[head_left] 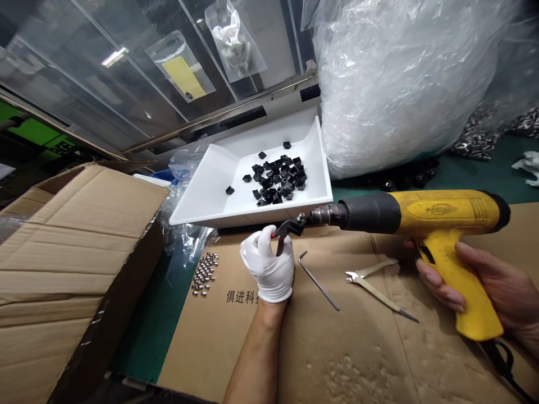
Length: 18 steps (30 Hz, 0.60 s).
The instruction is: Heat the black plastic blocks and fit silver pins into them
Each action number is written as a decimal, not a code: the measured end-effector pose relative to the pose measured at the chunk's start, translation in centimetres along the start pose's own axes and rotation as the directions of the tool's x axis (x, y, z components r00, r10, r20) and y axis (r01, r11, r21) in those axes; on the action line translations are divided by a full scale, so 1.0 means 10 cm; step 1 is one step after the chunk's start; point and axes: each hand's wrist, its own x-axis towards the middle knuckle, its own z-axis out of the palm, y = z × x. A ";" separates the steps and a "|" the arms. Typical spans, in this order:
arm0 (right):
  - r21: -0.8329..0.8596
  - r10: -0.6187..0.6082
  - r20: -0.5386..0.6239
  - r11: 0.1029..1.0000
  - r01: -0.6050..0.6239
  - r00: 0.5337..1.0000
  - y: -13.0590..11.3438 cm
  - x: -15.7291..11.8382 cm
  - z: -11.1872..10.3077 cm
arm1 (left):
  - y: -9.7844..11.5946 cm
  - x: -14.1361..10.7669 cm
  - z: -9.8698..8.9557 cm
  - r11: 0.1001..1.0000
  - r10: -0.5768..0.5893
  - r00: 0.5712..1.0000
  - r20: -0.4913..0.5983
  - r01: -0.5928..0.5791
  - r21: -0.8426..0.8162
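My left hand [269, 264], in a white glove, is closed around a pair of pliers [283, 229] with dark jaws and a bit of red on the handle. At the jaws is a small black block [298, 225] with a shiny metal piece [300, 217] on its top. Bare and wrapped round the grip, my right hand [475, 280] holds a yellow heat gun [446, 213]. The gun's metal nozzle points left, close beside the black block. Between and below the hands, a hex key [319, 280] and side cutters [374, 280] lie on the cardboard sheet [337, 348].
Behind my left hand stands a white tray [210, 196] with many black blocks [278, 179]. Small metal parts [205, 275] are grouped left on the cardboard. An open carton [76, 269] stands at the left. A large clear plastic bag [404, 84] bulges at back right. The gun's cord [505, 365] trails lower right.
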 end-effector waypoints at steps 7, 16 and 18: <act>0.077 0.011 -0.038 0.997 -0.009 0.999 0.04 0.00 -0.01 | 0.07 0.27 -0.38 0.514 -0.249 0.662 0.707 0.709 -0.483; 0.089 0.080 0.101 0.992 -0.089 0.992 0.10 -0.08 -0.11 | -0.06 0.19 -0.59 -0.037 0.446 0.139 0.884 0.990 -0.137; 0.066 0.078 0.132 0.994 -0.087 0.988 0.10 -0.11 -0.07 | -0.08 0.10 -0.61 -0.132 0.494 0.147 0.857 0.987 -0.093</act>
